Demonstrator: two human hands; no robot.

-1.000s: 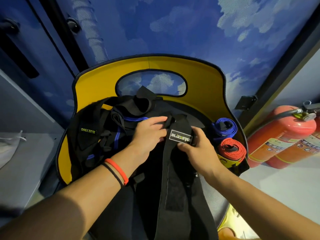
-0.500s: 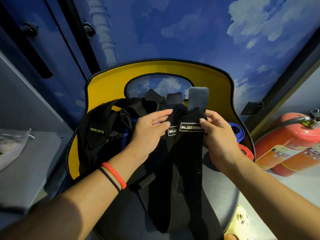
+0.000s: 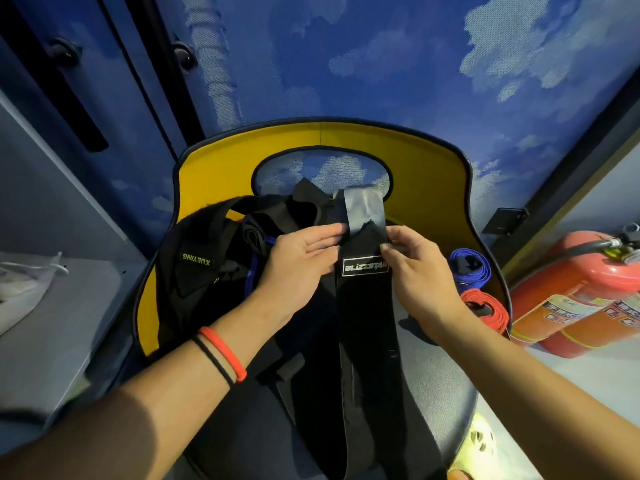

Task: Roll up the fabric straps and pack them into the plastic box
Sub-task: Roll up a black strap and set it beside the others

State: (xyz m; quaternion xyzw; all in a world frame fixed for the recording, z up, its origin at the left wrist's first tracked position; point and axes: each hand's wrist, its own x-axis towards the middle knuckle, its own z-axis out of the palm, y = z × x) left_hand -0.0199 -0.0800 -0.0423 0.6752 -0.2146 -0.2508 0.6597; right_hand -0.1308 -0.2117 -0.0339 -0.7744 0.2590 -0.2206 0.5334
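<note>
Black fabric strap [image 3: 367, 306] with a white "BLIZZSTAR" label, lying lengthwise over the grey seat [image 3: 436, 362] of a chair with a yellow backrest [image 3: 221, 168]. Its far end, a grey fastening patch [image 3: 365, 211], stands up just beyond the fingers, while the long near part runs down toward the viewer.

The left hand [image 3: 294, 268] pinches the strap's left edge between the thumb and nearly straight fingers, just above the label. The right hand [image 3: 415, 271] pinches the right edge at the same height, its fingertips curled onto the cloth. The left wrist carries a red band [image 3: 225, 355] beside a thin black one.

A heap of black straps [image 3: 197, 265], one marked "XUEYING", lies on the left of the seat, partly under the left hand. On the seat's right edge lie two rolled straps: a blue roll [image 3: 469, 268] farther off and a red roll [image 3: 485, 308] nearer, just beside each other.

Two red fire extinguishers [image 3: 568, 292] lie on the floor at the right, near the chair. A blue wall with a cloud pattern [image 3: 381, 64] stands behind.
</note>
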